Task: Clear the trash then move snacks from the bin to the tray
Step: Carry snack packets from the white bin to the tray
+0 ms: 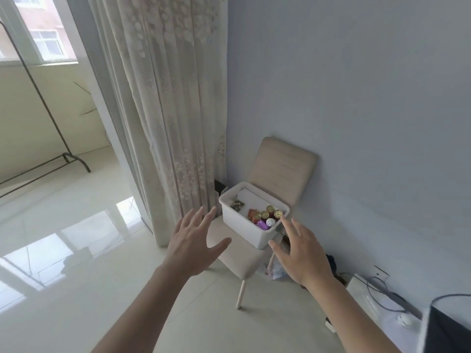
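Note:
A white plastic bin point(244, 226) stands on the seat of a beige chair point(281, 171) against the wall. Inside it I see several gold-topped cans point(270, 209), a purple can point(263, 224), a red snack packet point(252, 214) and a dark wrapper point(237, 203) near a white card. My left hand point(195, 244) reaches out with fingers spread, just left of the bin and not touching it. My right hand point(302, 252) is stretched out on the bin's right side, its fingertips close to the rim, holding nothing. No tray is in view.
A pale curtain point(168, 110) hangs left of the chair. A plastic bag point(275, 272) lies on the floor under the chair. Cables and a white box point(369, 291) sit by the wall at right, and a dark object point(446, 332) fills the bottom right corner. A metal rack point(63, 159) stands far left.

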### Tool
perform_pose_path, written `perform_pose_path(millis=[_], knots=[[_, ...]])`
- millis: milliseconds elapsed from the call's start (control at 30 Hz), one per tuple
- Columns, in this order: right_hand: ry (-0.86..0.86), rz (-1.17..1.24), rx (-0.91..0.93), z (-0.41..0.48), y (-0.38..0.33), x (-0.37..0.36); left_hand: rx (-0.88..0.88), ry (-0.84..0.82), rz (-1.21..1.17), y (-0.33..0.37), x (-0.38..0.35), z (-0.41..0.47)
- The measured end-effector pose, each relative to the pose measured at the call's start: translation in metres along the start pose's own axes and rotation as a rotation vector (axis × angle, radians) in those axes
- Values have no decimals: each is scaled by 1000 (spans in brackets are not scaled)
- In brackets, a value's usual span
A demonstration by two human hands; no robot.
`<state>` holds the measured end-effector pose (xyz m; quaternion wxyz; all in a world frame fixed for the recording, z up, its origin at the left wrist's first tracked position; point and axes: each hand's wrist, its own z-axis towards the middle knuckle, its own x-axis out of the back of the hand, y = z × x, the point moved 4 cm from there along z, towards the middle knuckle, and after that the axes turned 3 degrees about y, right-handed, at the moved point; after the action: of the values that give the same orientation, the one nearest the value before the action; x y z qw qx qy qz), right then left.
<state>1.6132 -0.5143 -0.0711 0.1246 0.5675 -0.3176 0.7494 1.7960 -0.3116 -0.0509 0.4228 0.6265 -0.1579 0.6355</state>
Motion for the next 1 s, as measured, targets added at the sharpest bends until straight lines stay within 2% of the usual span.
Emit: perform_pose_path(millis=[267, 533, 733, 1000], knots=[[-14, -94, -34, 91, 6, -49, -14, -59, 18, -39, -41, 90], [-64, 43, -112, 215, 40, -110, -3, -142, 40, -64, -81, 213], [-132, 84, -141, 309, 74, -128, -8, -163, 20, -59, -108, 322], [-181, 316, -221, 375, 113, -157, 44, -246, -73, -65, -169, 396]])
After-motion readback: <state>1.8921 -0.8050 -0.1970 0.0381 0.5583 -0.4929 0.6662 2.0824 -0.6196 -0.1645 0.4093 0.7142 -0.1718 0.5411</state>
